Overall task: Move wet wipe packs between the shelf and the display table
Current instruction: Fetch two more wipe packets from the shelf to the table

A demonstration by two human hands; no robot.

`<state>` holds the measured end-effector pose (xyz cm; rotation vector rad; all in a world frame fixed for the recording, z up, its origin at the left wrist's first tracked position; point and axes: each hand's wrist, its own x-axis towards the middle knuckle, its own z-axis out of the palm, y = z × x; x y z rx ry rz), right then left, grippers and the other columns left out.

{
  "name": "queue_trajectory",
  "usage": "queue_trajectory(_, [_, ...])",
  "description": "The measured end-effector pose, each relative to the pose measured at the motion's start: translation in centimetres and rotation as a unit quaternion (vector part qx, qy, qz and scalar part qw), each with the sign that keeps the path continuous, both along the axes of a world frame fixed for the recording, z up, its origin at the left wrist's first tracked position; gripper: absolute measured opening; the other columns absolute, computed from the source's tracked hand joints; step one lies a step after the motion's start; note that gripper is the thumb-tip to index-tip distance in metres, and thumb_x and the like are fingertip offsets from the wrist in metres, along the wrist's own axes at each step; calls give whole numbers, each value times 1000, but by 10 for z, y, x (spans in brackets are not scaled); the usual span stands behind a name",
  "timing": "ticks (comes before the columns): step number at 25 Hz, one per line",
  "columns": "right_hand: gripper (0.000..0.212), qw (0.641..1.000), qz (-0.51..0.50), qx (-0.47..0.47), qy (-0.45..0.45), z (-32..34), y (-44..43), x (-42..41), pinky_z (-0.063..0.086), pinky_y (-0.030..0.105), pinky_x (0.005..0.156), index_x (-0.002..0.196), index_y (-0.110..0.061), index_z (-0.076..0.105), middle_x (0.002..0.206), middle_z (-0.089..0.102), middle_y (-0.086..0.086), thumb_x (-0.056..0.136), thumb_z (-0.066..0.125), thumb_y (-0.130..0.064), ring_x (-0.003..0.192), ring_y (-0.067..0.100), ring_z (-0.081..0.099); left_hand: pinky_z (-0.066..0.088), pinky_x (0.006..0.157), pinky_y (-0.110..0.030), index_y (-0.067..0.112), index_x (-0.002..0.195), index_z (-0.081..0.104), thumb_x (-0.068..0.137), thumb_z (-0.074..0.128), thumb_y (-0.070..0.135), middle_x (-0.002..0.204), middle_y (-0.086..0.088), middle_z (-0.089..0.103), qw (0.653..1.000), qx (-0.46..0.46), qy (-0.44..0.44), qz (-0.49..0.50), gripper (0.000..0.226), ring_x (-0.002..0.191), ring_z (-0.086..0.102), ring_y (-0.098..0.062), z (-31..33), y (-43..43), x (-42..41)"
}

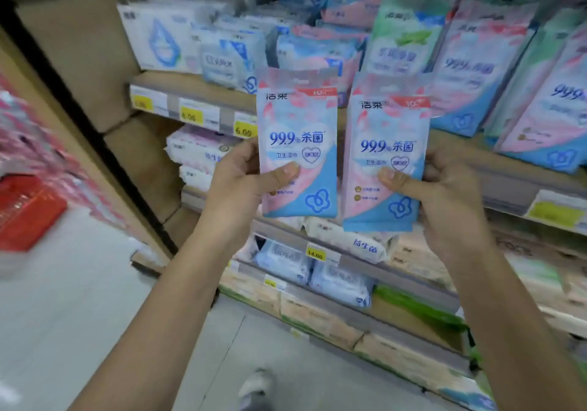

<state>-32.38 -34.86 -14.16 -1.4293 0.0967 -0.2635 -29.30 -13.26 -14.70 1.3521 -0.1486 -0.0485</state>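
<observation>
My left hand (pixel 241 179) grips a pink-and-blue wet wipe pack (pixel 298 118) upright by its lower left edge, thumb across the front. My right hand (pixel 444 194) holds a second, matching wet wipe pack (pixel 386 125) by its lower right edge, thumb on the front. Both packs hang side by side in the air in front of the shelf (pixel 197 93), printed faces toward me. More packs of the same kind (pixel 470 71) stand upright on the shelf board behind them. No display table is in view.
The shelf unit has several boards with yellow price tags (pixel 244 129) along their grey edges and other tissue and wipe packs (pixel 203 150) below. A cardboard-coloured side panel (pixel 82 61) bounds it on the left. Red goods (pixel 25 210) stand at far left. A shoe (pixel 257 385) shows on the grey floor.
</observation>
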Motion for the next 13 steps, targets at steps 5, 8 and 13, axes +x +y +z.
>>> queue_trajectory(5, [45, 985, 170, -7, 41, -26, 92, -11, 59, 29, 66, 100, -10, 62, 85, 76, -4, 57, 75, -8, 78, 14, 72, 54, 65, -23, 5, 109, 64, 79, 62, -7, 101, -4, 74, 983, 11, 46, 178, 33, 83, 71, -16, -28, 85, -103])
queue_trajectory(8, [39, 950, 308, -20, 49, -34, 179, -33, 58, 28, 64, 96, -12, 61, 82, 75, -5, 61, 75, -3, 75, 14, 72, 51, 58, -19, 7, 103, 66, 77, 64, -7, 92, -2, 75, 942, 8, 80, 326, 30, 76, 71, -14, -41, 142, -184])
queue_trajectory(13, [45, 848, 523, -54, 59, -49, 333, -120, 58, 27, 64, 95, -15, 62, 80, 75, -5, 52, 77, -12, 73, 13, 71, 55, 64, -24, 9, 104, 65, 75, 67, -5, 96, -4, 75, 831, -37, 116, 542, 33, 82, 71, -19, -66, 221, -342])
